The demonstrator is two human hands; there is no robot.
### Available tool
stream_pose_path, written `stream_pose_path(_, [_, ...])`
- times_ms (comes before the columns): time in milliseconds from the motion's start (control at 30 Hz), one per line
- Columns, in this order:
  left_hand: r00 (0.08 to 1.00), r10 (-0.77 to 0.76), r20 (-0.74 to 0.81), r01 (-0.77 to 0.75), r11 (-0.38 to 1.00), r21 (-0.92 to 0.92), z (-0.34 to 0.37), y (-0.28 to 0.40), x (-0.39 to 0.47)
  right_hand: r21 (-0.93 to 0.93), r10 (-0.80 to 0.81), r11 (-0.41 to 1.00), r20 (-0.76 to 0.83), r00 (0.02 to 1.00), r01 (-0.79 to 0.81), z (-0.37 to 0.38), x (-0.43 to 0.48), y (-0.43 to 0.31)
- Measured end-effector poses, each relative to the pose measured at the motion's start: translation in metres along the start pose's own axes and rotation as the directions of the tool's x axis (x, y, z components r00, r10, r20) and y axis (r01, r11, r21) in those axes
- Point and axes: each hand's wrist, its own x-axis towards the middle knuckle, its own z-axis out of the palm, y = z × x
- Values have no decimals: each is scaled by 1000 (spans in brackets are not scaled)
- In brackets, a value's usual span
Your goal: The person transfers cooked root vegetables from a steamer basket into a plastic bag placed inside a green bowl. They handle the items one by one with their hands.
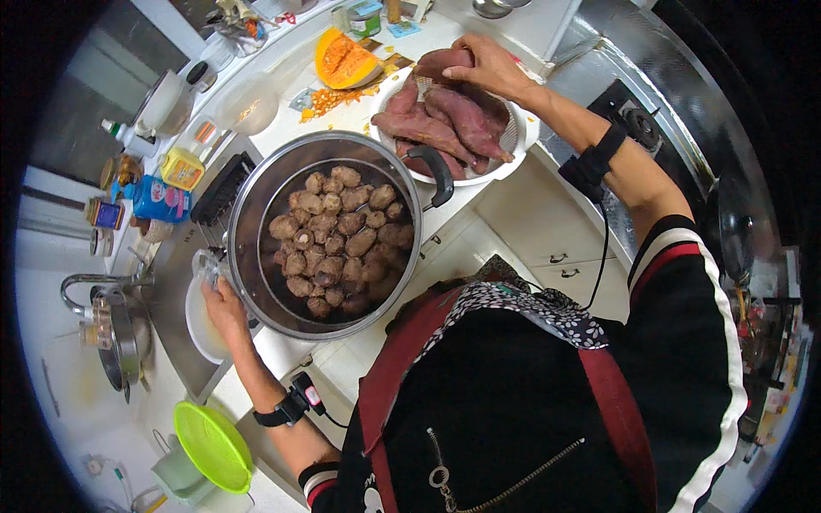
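Observation:
A large steel pot (238, 192) full of small brown taro corms (333, 237) stands before me. My left hand (226, 313) is closed at the pot's left side, its fingertips hidden under a clear plastic bag and the rim. The black pot handle (438, 176) on the opposite side is free. Beyond it, a white colander (527, 138) holds several reddish-purple sweet potatoes (458, 115). My right hand (490, 64) grips one sweet potato (442, 62) at the colander's far rim, fingers over its end.
A cut pumpkin wedge (346, 59) lies with scattered seeds (330, 101) behind the pot. To the left are a steel sink (173, 269), a faucet (96, 279) and a white bowl (199, 314). A green basin (211, 445) leans at lower left; a gas burner (641, 125) is at right.

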Motion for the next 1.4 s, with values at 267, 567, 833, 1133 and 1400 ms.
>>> stream_pose_path(267, [999, 17, -28, -18, 1000, -11, 0, 1, 1, 42, 3, 999, 273, 962, -15, 7, 6, -9])
stream_pose_path(567, [999, -48, 17, 49, 998, -47, -8, 14, -4, 402, -133, 914, 198, 971, 43, -3, -37, -82])
stream_pose_path(833, [999, -24, 26, 26, 996, -91, -6, 13, -4, 172, 110, 973, 228, 967, -151, 19, -99, -141])
stream_pose_path(1133, [1000, -5, 27, 9, 988, -157, -6, 13, -5, 305, 327, 863, 270, 906, -402, 43, -108, -122])
stream_pose_path(1400, [1000, 17, -15, -19, 986, -165, -2, -1, -4, 482, 285, 817, 141, 948, -317, 40, -113, -136])
